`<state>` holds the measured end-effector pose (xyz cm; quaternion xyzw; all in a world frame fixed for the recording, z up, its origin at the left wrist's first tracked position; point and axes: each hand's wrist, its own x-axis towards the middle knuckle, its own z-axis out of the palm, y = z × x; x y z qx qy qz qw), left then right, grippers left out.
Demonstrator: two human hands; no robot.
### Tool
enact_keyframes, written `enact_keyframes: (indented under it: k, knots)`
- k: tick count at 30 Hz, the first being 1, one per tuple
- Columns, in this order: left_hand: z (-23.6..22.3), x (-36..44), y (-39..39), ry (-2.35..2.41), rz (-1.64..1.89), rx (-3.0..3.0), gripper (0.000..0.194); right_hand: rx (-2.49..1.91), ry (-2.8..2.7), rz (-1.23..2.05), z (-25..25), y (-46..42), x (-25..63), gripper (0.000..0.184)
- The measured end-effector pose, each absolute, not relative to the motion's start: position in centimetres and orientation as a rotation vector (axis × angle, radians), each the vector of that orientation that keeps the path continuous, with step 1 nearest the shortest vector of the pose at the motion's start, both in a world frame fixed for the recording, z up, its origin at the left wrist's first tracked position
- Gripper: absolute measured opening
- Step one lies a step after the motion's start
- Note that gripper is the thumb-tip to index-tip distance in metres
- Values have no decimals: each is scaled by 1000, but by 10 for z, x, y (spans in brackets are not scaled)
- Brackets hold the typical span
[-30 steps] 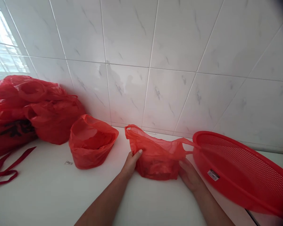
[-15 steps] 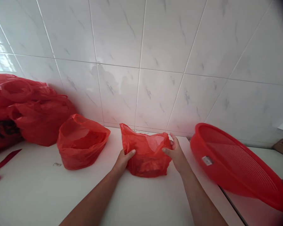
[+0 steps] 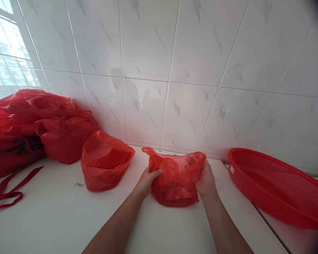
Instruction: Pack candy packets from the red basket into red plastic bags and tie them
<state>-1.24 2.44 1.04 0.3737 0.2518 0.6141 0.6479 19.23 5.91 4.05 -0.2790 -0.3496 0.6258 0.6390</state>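
A translucent red plastic bag [image 3: 175, 188] stands open on the white table, with something inside that I cannot make out through the film. My left hand [image 3: 147, 181] grips its left side, thumb on the front. At the bag's right edge is my right hand [image 3: 208, 181], a little blurred. Its fingers are wrapped around that edge and partly covered by the red film. A second red plastic bag [image 3: 103, 178], its mouth open, stands to the left of my left hand.
On the left, large full red bags [image 3: 66, 135] are heaped against the tiled wall [image 3: 145, 42]. A red strap [image 3: 18, 185] lies in front of them on the white table [image 3: 55, 218]. A big red mesh basket [image 3: 270, 197] stands tilted on the right, over a table seam.
The view has turned left. My right thumb has left the bag's front, and that hand is now at its right edge. The bag's rim is spread wider. The basket has shifted.
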Motion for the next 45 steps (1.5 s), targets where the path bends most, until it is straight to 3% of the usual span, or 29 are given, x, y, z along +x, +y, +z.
enact_keyframes:
  k: [4,6,16,18,19,22,23,29,34,39,45]
  knots:
    - [7,-4,29,575,1442,748,24,-776,-1264,1219,51,45,192,96]
    - [6,-1,31,555,1477,701,23,-971,-1507,1031,59,38,192,114]
    - [8,0,29,459,1482,661,24,-1307,-2020,533,72,23,186,113]
    - [7,2,29,466,1480,633,20,-1293,-2031,453,63,27,177,107]
    - [6,2,29,471,1483,611,18,-1286,-2020,418,59,29,173,94]
    - [1,2,29,487,1498,547,11,-1215,-1927,430,51,34,166,27]
    - [0,2,30,495,1501,534,11,-1185,-1848,504,50,35,166,18]
    - [-3,3,30,571,1447,530,15,-970,-959,1356,49,39,169,25]
    - [3,7,28,570,1422,515,25,-746,-521,1735,44,42,164,22]
    - [7,12,27,526,1401,516,18,-600,-593,1672,43,40,156,14]
    - [13,20,24,617,1364,573,13,-923,-1101,1417,56,28,153,20]
